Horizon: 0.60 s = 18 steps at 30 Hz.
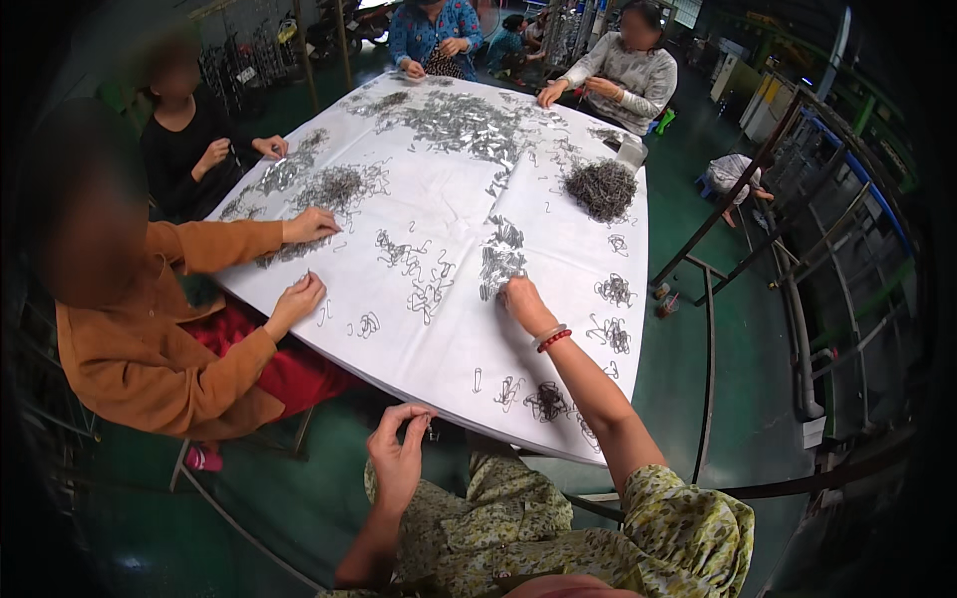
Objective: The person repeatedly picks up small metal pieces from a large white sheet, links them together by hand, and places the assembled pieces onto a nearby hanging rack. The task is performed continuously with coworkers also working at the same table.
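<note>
My right hand (528,305) reaches across the white-covered table (449,364), its fingertips closed at the near end of a heap of small flat silvery metal pieces (502,242). Whatever those fingers pinch is hidden. At the table's near edge my left hand (397,456) pinches with thumb and forefinger; a small metal piece (433,432) shows just below the fingertips, too small to make out its exact kind. Near my right forearm lie small clusters of dark bent wire hooks (548,401). More loose wire hooks (429,289) are scattered to the left of the silvery heap.
A big dark mound of wire hooks (600,189) sits at the table's right side. Far back spreads a wide layer of silvery pieces (464,125). A person in an orange-brown jacket (164,349) works at the left; several others sit around the table. Metal racks (797,289) stand at right.
</note>
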Tool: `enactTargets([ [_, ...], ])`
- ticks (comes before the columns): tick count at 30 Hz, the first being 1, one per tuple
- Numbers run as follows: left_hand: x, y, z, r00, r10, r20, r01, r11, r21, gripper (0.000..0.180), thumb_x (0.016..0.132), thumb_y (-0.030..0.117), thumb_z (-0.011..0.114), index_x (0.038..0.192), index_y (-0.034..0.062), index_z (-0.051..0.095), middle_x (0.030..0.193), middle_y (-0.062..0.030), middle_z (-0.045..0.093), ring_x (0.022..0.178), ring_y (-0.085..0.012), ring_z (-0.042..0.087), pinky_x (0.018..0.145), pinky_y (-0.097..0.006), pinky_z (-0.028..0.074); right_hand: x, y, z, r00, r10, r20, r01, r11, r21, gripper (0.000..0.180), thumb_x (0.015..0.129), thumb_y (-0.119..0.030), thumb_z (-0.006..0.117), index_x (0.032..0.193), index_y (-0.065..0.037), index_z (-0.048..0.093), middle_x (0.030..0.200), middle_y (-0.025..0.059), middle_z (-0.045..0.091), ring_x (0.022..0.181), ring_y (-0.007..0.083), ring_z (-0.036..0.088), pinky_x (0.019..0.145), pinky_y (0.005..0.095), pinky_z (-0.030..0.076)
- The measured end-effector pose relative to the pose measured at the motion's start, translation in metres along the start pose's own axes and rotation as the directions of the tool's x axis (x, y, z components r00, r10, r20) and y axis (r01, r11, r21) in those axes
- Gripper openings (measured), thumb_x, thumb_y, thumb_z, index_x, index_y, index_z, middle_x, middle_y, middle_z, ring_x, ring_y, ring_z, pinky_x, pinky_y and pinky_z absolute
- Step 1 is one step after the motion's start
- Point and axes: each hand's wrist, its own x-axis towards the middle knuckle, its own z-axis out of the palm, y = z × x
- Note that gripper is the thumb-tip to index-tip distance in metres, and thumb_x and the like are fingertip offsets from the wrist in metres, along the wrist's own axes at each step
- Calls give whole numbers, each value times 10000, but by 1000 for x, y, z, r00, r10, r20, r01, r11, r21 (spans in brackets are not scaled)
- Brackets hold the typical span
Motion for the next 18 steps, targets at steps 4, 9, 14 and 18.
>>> enactTargets([
  [4, 3, 4, 3, 999, 47, 23, -47, 999, -4, 34, 823, -42, 586, 856, -49, 593, 826, -86, 629, 755, -120, 592, 689, -234, 475, -9, 10, -4, 999, 31, -11, -31, 999, -25, 39, 679, 37, 561, 675, 36, 600, 669, 220, 574, 685, 373, 581, 625, 419, 474],
  [9, 10, 4, -2, 992, 115, 52, -119, 990, 75, 46, 799, -58, 600, 844, -53, 595, 801, -84, 622, 751, -123, 585, 677, -236, 472, -10, -7, -19, 996, 35, -84, -28, 996, 82, 61, 679, 40, 569, 717, 38, 616, 683, 214, 592, 681, 365, 598, 637, 401, 490],
  [14, 1, -10, -8, 998, -61, 29, 61, 998, 33, 69, 811, -55, 584, 877, -76, 590, 846, -87, 625, 813, -127, 597, 767, -233, 473, -43, -127, -79, 932, 251, 261, -352, 462, 814, 153, 773, -51, 680, 910, 15, 670, 748, 35, 650, 642, 75, 561, 585, 207, 454],
  [18, -3, -13, -7, 999, -52, 13, 53, 993, -109, 108, 798, 11, 634, 894, -37, 640, 814, -53, 653, 765, -80, 581, 710, -218, 464, -84, -198, -114, 942, 137, 307, -329, 191, 925, 148, 732, -8, 705, 864, 42, 663, 749, 62, 638, 634, 92, 551, 590, 211, 452],
])
